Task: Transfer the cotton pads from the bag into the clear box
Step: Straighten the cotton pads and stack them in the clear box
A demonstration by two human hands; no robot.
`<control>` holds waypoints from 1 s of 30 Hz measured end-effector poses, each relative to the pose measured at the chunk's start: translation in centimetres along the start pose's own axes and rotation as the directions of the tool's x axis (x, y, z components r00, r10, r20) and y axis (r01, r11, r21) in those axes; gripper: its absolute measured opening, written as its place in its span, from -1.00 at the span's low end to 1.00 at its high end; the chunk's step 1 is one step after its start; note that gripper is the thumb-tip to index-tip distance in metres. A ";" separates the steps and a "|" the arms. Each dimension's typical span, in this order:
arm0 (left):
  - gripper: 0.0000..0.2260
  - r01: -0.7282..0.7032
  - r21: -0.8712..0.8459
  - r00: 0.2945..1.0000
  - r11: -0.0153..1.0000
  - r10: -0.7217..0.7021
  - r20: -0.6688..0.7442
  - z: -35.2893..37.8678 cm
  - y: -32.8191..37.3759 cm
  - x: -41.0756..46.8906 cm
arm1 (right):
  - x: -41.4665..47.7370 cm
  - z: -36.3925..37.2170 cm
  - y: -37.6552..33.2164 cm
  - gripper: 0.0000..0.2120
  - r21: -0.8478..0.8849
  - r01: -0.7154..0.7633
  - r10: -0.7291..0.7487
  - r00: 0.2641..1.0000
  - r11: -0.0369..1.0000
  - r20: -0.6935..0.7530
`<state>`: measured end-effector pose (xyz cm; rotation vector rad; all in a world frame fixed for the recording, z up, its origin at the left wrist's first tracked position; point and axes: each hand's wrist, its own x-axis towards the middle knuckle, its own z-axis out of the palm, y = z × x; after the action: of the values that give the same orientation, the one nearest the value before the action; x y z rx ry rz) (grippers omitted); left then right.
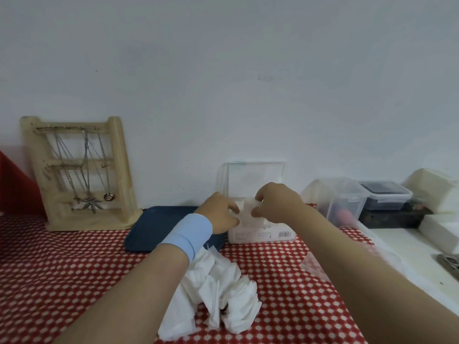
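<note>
left grip point(219, 213) and right grip point(275, 202) both pinch the white top of the bag point(263, 233), just before the open clear box point(250, 175); blue tray point(159, 229) left, crumpled tissues point(218, 289) in front.

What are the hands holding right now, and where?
The cotton pad bag, at its top: the left hand pinches the left edge, the right hand the right.

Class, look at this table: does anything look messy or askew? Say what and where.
A heap of crumpled white tissues lies loose on the red checked cloth near the blue tray. The wooden necklace stand looks tilted to the left.
</note>
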<state>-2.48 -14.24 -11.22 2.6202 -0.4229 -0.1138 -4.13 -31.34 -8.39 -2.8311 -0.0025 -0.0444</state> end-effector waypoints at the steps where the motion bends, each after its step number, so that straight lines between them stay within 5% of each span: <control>1: -0.69 -0.003 -0.005 1.000 1.000 0.003 -0.003 0.0 -0.1 0.0 | 0.0 0.1 -0.2 -0.80 -0.082 0.004 -0.004 1.000 0.997 -0.004; 4: -0.68 -0.011 -0.016 1.000 1.000 0.011 -0.008 0.1 -0.2 0.0 | 0.0 0.2 -0.6 -0.89 -0.344 -0.010 0.006 1.000 0.939 -0.012; 7: -0.67 -0.016 -0.038 1.000 0.999 0.015 -0.012 0.3 -0.1 0.0 | 0.4 0.2 -1.1 -0.76 -0.428 -0.046 0.064 0.998 0.903 0.028; 12: -0.69 -0.017 -0.071 1.000 0.997 0.017 0.002 0.4 -0.2 -0.2 | 1.7 1.5 -3.2 -0.66 -0.209 -0.094 0.144 0.961 0.973 0.238; 18: -0.59 -0.077 -0.058 0.996 0.995 0.079 0.028 -0.1 -1.1 -0.7 | 0.5 -0.4 -2.7 -0.75 -0.057 -0.043 0.062 0.922 0.997 0.382; 21: -0.53 -0.122 -0.031 0.985 0.992 0.125 0.119 0.6 -0.3 -0.8 | 0.6 1.1 -2.9 -0.81 -0.107 0.008 0.031 0.931 0.994 0.363; 25: -0.40 -0.102 0.155 0.958 0.983 0.055 0.283 2.0 0.4 -0.9 | 0.8 1.9 -2.7 -0.65 -0.036 -0.065 0.073 0.948 0.997 0.309; 30: -0.40 -0.070 0.122 0.963 0.990 0.035 0.268 1.7 0.4 -0.7 | 0.8 2.3 -1.7 -0.76 0.090 -0.095 0.066 0.957 0.991 0.284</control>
<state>-3.56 -15.10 -12.52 2.7286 -0.6103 -0.4371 -3.25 -29.03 -10.03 -2.7059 0.0467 0.3656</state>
